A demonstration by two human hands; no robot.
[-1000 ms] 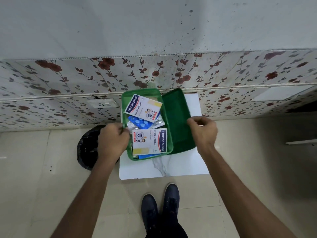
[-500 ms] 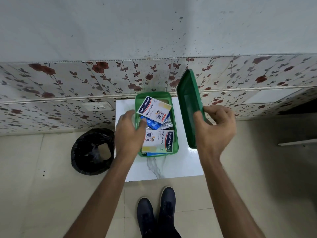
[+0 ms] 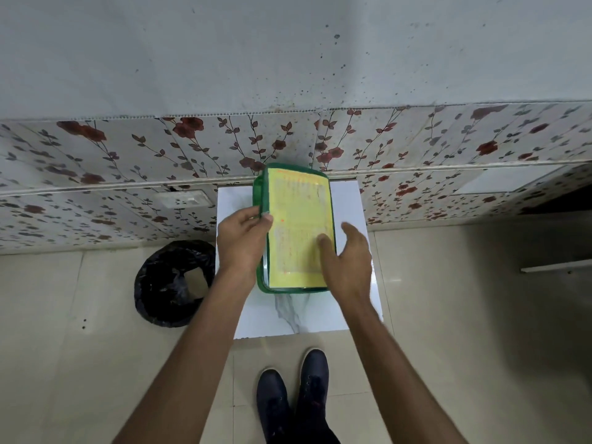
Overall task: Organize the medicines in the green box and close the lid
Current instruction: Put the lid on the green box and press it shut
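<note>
The green box [image 3: 260, 277] stands on a small white marble-patterned table [image 3: 349, 200] against the wall. Its lid [image 3: 298, 219], green with a large yellow printed label on top, lies down over the box and hides the medicines inside. My left hand [image 3: 243, 235] grips the left edge of the box and lid, thumb on the lid's rim. On the lid's right edge rests my right hand [image 3: 346, 254], fingers spread and flat, thumb on the yellow label.
A black bin bag [image 3: 173, 280] sits on the tiled floor left of the table. A floral-tiled wall with a white socket [image 3: 184, 198] rises right behind the table. My dark shoes [image 3: 294, 395] stand at the table's near edge.
My right hand has swung the lid from upright at the box's right side down over the box. The medicine packs are now covered. My left hand stayed on the box's left edge.
</note>
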